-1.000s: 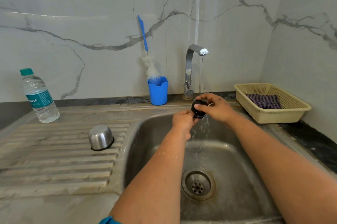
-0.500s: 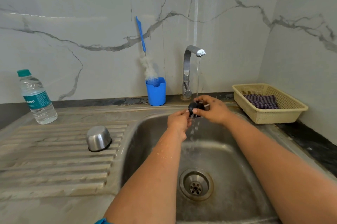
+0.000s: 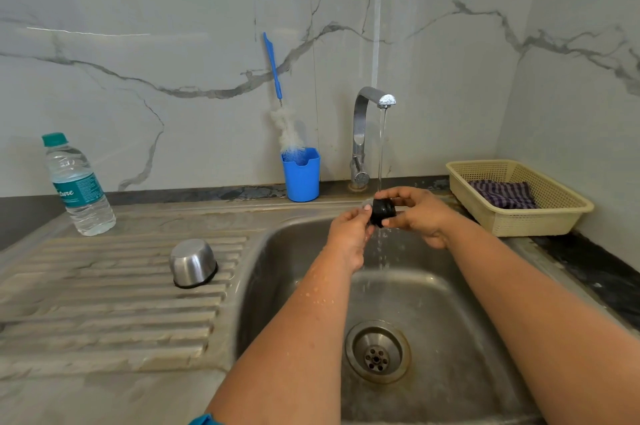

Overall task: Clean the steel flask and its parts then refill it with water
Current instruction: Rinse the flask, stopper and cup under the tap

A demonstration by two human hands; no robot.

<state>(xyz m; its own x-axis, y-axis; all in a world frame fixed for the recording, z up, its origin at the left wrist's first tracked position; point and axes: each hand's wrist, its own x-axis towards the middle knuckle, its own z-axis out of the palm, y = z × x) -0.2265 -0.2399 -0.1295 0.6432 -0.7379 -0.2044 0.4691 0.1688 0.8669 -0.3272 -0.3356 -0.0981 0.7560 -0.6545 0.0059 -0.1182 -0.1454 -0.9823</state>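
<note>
Black stopper (image 3: 382, 211) held under tap (image 3: 372, 133) stream over sink (image 3: 263, 286); pinched by right hand (image 3: 420, 215), rubbed by left hand (image 3: 348, 234) fingertips. Since a second ago: stopper turned slightly, rinsing judged ongoing. Steel cup (image 3: 192, 263) upturned on drainboard; flask body not seen.

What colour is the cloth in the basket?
Purple and dark checked, on the cloth lying in the cream basket; the head view shows it.

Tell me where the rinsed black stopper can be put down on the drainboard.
Bare ribbed drainboard lies in front of the upturned steel cup, and between the cup and the water bottle. The back ledge is crowded around the blue brush holder and tap.
</note>
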